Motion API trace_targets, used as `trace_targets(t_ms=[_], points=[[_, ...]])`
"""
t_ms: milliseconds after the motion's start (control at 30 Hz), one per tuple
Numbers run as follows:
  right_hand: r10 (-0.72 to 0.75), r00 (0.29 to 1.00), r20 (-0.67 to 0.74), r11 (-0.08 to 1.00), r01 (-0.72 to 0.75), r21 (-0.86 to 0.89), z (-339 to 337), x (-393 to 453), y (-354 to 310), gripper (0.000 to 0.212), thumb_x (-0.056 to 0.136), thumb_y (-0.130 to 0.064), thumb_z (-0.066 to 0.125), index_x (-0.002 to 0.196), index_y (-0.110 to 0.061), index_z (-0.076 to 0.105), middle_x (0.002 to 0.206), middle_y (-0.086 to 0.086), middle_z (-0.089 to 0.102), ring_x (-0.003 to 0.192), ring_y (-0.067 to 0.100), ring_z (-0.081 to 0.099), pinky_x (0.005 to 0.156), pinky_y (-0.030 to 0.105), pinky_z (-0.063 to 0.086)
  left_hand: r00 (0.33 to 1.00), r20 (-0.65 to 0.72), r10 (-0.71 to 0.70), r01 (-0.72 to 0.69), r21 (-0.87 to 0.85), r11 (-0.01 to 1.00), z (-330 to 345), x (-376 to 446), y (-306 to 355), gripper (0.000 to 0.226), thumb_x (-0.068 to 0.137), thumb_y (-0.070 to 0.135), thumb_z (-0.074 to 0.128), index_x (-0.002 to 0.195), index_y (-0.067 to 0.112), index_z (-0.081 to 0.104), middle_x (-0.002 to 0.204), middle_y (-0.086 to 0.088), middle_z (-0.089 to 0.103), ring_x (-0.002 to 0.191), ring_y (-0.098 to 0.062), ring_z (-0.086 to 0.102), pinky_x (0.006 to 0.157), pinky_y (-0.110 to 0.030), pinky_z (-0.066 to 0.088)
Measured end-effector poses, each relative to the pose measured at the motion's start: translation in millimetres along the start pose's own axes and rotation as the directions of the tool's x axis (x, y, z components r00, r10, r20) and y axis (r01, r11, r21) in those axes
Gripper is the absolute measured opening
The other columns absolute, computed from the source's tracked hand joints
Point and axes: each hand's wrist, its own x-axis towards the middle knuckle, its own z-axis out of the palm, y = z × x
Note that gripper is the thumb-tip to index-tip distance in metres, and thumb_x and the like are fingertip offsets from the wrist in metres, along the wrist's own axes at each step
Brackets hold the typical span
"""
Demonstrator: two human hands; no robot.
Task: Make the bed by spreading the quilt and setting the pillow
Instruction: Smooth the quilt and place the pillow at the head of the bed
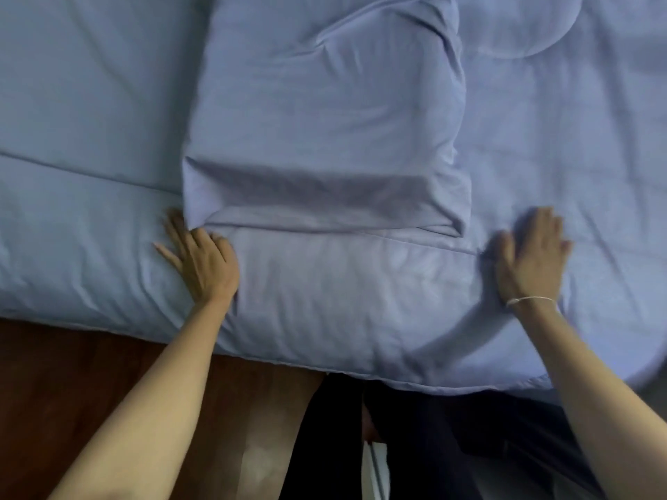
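Dark reddish wooden flooring [90, 373] shows below the near edge of the bed, under the person's bare forearms, and between the arms stand legs in black trousers [433, 445] close against the bedside. Everything above the hands is the same pale blue cloth. The quilt [361, 301] lies spread over the bed and hangs a little over the near edge, its hem running just past both wrists. The left hand [202, 261] lies flat on the quilt, palm down, fingers spread and straight; its fingertips reach the near left corner of the pillow [325, 138], touching or just beside it, and blur keeps me from saying which. The right hand [530, 261] also lies flat on the quilt, palm down, fingers straight and close together, well apart from the left hand and just off the pillow's near right corner. It is smeared by motion blur. A thin pale string bracelet [530, 301] circles the right wrist. The pillow sits between and beyond the two hands, lying lengthwise away from the person, its near end folded into a flat flap, with creases and a dent toward the far end. Beyond the right hand, a rounded fold of cloth [523, 27] rests near the top.
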Motion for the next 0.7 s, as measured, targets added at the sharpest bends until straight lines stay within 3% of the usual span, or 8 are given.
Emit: trace_targets(t_ms=[67,100,200,300,467,567,700], points=[[-0.189,0.980,0.062,0.981,0.192,-0.034,11,-6,-25,0.071,0.093,-0.049,0.021,0.148,-0.004,0.022,0.156,0.017,0.022,0.144,0.034,0.019,0.115,0.053,0.012,0.999,0.015,0.046,-0.046,0.031,0.998,3,2,-2,0.048,0.096,0.031,0.022,0.112,-0.005,0.051,0.144,-0.027,0.038,0.145,-0.033,0.015,0.115,-0.060,0.002],[-0.213,0.972,0.094,0.974,0.219,-0.053,15,-10,-26,0.069,0.094,-0.050,0.021,0.149,-0.008,0.021,0.157,0.013,0.020,0.145,0.031,0.017,0.116,0.050,0.010,0.998,0.028,0.052,-0.053,0.043,0.998,5,0,-8,0.053,0.098,0.035,0.020,0.119,-0.004,0.049,0.145,-0.025,0.037,0.145,-0.032,0.015,0.115,-0.059,0.004],[-0.104,0.993,0.055,0.983,0.111,-0.147,11,-5,9,0.068,0.093,-0.054,0.022,0.150,-0.018,0.019,0.158,0.010,0.019,0.145,0.028,0.016,0.117,0.052,0.010,0.995,0.093,0.036,-0.043,0.065,0.997,2,-6,-17,0.063,0.098,0.042,0.016,0.138,-0.004,0.035,0.153,-0.020,0.025,0.145,-0.031,0.012,0.115,-0.054,0.003],[0.098,0.991,0.089,0.980,-0.080,-0.183,-8,-13,61,0.069,0.091,-0.060,0.015,0.150,-0.024,0.011,0.159,0.008,0.011,0.146,0.027,0.010,0.116,0.058,0.007,0.986,0.159,0.048,-0.062,0.081,0.995,-4,-5,-17,0.063,0.098,0.042,0.018,0.139,-0.004,0.033,0.153,-0.022,0.025,0.145,-0.034,0.011,0.115,-0.056,0.006],[0.126,0.988,0.092,0.987,-0.115,-0.116,-19,-2,51,0.072,0.088,-0.057,0.019,0.149,-0.018,0.018,0.158,0.011,0.015,0.145,0.033,0.012,0.112,0.064,0.008,0.995,0.103,-0.015,0.012,0.022,1.000,-19,5,8,0.046,0.090,0.020,0.034,0.115,-0.015,0.050,0.138,-0.035,0.040,0.138,-0.043,0.024,0.116,-0.058,0.006],[-0.026,0.993,0.112,0.989,0.041,-0.139,-7,-4,20,0.066,0.092,-0.051,0.023,0.150,-0.018,0.020,0.157,0.012,0.019,0.145,0.033,0.017,0.113,0.059,0.010,0.983,0.182,0.026,-0.041,0.075,0.996,-8,6,21,0.045,0.095,0.023,0.029,0.122,-0.008,0.048,0.144,-0.031,0.034,0.142,-0.042,0.013,0.115,-0.058,0.001],[-0.033,0.991,0.126,0.980,0.057,-0.191,8,-6,13,0.062,0.096,-0.053,0.013,0.152,-0.027,0.009,0.160,0.003,0.008,0.148,0.026,0.006,0.118,0.052,0.003,0.975,0.221,0.001,-0.028,0.118,0.993,3,4,24,0.044,0.101,0.022,0.027,0.134,-0.003,0.039,0.152,-0.025,0.025,0.144,-0.039,0.007,0.116,-0.056,-0.001]])
